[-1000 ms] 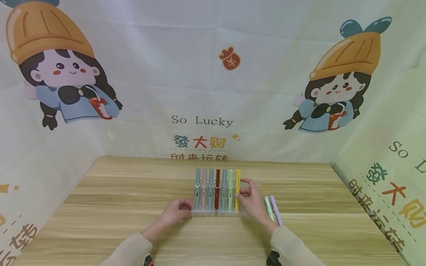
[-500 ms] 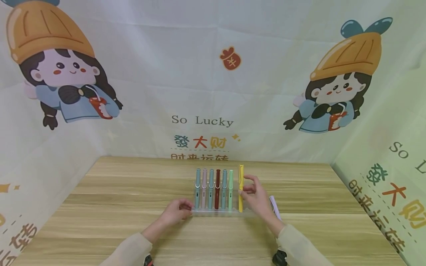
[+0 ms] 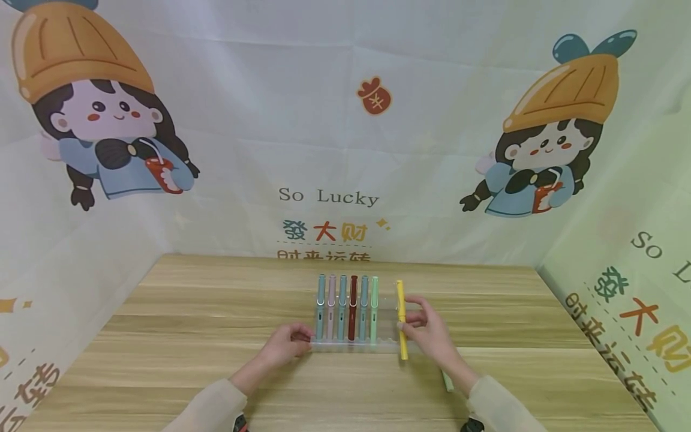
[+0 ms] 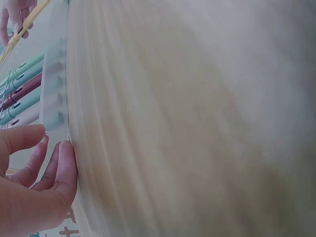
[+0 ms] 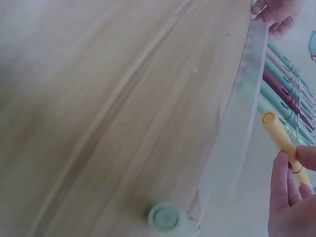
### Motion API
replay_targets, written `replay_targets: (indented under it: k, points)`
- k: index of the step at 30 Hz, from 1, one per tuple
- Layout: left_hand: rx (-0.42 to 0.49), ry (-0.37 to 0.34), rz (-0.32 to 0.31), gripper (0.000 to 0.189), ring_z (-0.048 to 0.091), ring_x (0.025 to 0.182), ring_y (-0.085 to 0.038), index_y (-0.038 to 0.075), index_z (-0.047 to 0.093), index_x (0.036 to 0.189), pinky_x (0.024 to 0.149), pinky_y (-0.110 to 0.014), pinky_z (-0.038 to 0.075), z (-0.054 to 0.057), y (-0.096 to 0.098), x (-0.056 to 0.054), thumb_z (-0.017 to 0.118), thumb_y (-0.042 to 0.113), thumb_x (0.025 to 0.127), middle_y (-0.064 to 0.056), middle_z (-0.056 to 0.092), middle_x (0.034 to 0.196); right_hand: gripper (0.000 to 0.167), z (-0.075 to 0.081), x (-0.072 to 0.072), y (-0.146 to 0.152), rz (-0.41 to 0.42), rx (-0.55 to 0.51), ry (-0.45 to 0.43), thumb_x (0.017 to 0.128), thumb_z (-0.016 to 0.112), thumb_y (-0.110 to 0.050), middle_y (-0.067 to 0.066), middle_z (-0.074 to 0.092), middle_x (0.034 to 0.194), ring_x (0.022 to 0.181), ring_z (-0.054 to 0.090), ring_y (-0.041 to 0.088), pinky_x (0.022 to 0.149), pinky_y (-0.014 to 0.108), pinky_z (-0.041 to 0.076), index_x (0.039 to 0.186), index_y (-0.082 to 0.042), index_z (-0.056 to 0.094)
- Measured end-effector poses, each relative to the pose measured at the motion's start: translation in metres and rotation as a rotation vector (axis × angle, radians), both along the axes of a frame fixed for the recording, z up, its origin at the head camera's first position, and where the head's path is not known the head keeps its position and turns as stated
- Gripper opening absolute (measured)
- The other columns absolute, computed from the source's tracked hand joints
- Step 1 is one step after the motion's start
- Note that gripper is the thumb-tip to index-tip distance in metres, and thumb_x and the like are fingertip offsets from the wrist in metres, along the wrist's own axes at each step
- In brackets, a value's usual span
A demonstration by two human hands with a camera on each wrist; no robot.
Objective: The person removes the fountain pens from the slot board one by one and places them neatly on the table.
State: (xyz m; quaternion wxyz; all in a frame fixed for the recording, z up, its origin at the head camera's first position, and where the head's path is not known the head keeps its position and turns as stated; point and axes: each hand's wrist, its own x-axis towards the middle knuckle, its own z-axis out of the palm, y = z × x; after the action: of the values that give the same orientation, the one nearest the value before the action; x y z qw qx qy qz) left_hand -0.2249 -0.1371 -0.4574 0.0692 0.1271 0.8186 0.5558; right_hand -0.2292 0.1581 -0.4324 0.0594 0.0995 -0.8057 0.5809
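1. Six capped pens (image 3: 352, 312) stand side by side in a clear rack (image 3: 351, 347) on the wooden table (image 3: 189, 318): blue-green, pinkish, blue-green, dark red, blue-green and light green.
2. A printed cloth (image 3: 243, 120) hangs behind the table.
3. The right hand (image 3: 429, 330) pinches a yellow pen (image 3: 401, 300), slightly tilted, in front of the rack's right part and apart from the row.
4. The left hand (image 3: 286, 345) grips the rack's left end between thumb and fingers.
5. The right hand hides the rack's right end; the right forearm covers most of a pale green pen (image 3: 447, 381).
6. That pen's end is blurred in the right wrist view; a dark wrist device (image 3: 472, 425) is cut off below.
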Motion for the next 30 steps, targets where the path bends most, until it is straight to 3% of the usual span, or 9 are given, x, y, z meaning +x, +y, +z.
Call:
replay_targets:
  k: [19, 30]
  points:
    - [-0.005, -0.016, 0.013, 0.018, 0.053, 0.078, -0.019, -0.011, 0.054, 0.097, 0.065, -0.032, 0.048, 0.001, 0.001, 0.001, 0.055, -0.005, 0.079, -0.012, 0.056, 0.086, 0.051, 0.002, 0.007, 0.042, -0.014, 0.051, -0.112, 0.077, 0.062, 0.004, 0.014, 0.057, 0.086, 0.076, 0.056, 0.023, 0.062, 0.03, 0.051, 0.123, 0.0, 0.041]
    - [-0.008, -0.023, 0.035, 0.018, 0.053, 0.077, -0.019, -0.009, 0.055, 0.097, 0.065, -0.033, 0.048, 0.002, 0.002, 0.001, 0.056, -0.005, 0.079, -0.011, 0.057, 0.086, 0.051, 0.006, 0.009, 0.065, 0.058, 0.061, -0.102, 0.076, 0.059, 0.009, 0.019, 0.055, 0.085, 0.072, 0.055, 0.025, 0.062, 0.031, 0.051, 0.122, 0.004, 0.038]
